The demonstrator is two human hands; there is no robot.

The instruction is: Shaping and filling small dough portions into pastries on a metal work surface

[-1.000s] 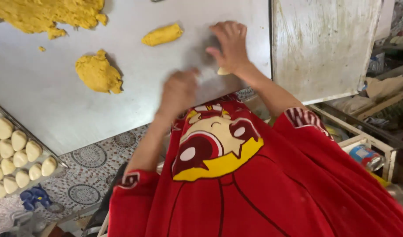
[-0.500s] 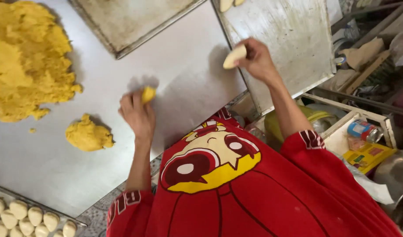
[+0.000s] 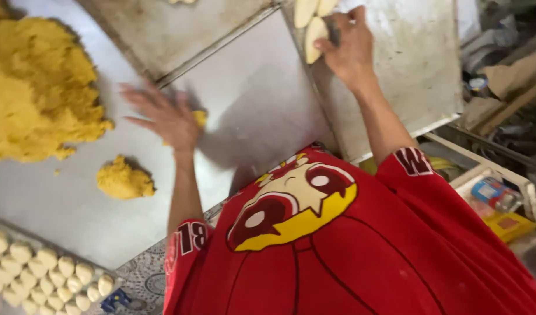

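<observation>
The right hand [image 3: 351,46] reaches to the far right tray [image 3: 419,64], thumb and fingers pinched on a pale oval dough piece [image 3: 314,38] at the tray's far left corner, where it touches two more pale pieces [image 3: 310,8] cut off by the picture's edge; so three show there. The piece looks light and soft and would likely dent under pressure, so a loose hold by the edges, as here, suits it. The left hand [image 3: 166,116] lies blurred on the steel table [image 3: 262,105], fingers spread apart, palm down over a small yellow lump [image 3: 200,118]; I cannot tell whether it presses or merely covers it. That lump looks crumbly, moist and easily squashed, best cupped from beneath. Left of it are one big yellow heap [image 3: 37,87] and one smaller mound [image 3: 123,179], well apart. A second tray [image 3: 169,32] sits far centre. At the near left, a tray of pale shaped pieces [image 3: 40,274] holds roughly twenty, too crowded to count exactly.
</observation>
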